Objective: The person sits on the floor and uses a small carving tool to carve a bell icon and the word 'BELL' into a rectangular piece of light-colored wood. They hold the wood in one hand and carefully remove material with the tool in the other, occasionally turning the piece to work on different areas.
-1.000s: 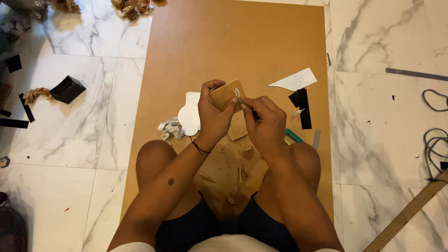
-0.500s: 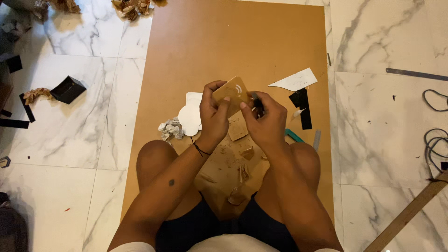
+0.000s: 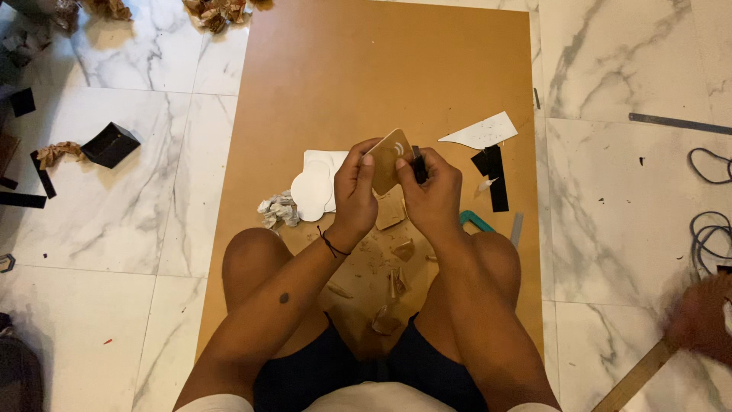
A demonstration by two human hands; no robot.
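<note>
I sit cross-legged on a large brown board (image 3: pixel 381 69) laid on a marble floor. My left hand (image 3: pixel 354 191) grips a small tan cardboard piece (image 3: pixel 389 156) that has curved cuts in it. Beside it, my right hand (image 3: pixel 435 191) is closed around a dark slim cutting tool (image 3: pixel 417 164), whose tip touches the piece's right edge. Several cardboard scraps (image 3: pixel 390 263) lie on the board between my knees. White cut-out paper shapes (image 3: pixel 313 191) sit just left of my left hand.
A crumpled paper wad (image 3: pixel 278 208), a white paper offcut (image 3: pixel 480 131), black strips (image 3: pixel 494 174) and a teal tool (image 3: pixel 476 221) lie around me. A black box (image 3: pixel 110 145) sits on the floor at left, cables (image 3: pixel 713 229) at right. Another person's hand (image 3: pixel 701 320) shows at lower right.
Both hands turned the cardboard piece, so its face now tilts up and left. The dark tool moved against its right edge. Another person's hand has come into view at lower right.
</note>
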